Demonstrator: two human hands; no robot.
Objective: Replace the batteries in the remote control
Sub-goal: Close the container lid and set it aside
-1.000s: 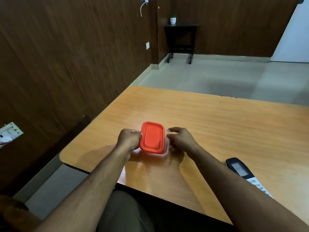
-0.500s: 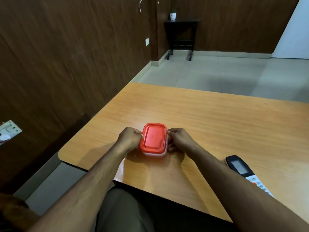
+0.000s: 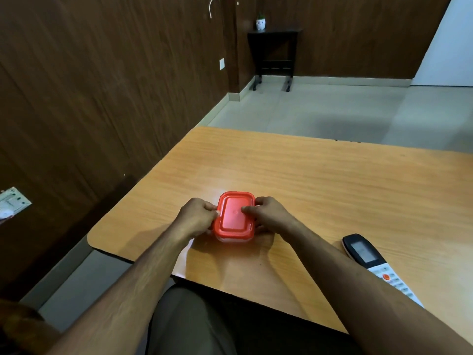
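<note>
Box: I see a red-lidded box [image 3: 235,218] on the worktop [image 3: 332,180], near its front edge.
Left hand [image 3: 195,217]: curled, gripping the box's left side.
Right hand [image 3: 268,213]: gripping the right side, thumb on the lid.
Remote control [image 3: 372,260]: right of the box, well apart.
Writing: none I can read.

Looks like room in home or small office, can't tell which. Dark wood-panel walls [image 3: 102,85], pale tiled floor [image 3: 320,111], light laminate bench [image 3: 332,188] with rounded corner. Small dark side table [image 3: 273,51] in far corner, little white pot [image 3: 260,23] with plant on top. Switch plate [image 3: 14,203] on left wall, white socket [image 3: 222,64] further back.
</note>
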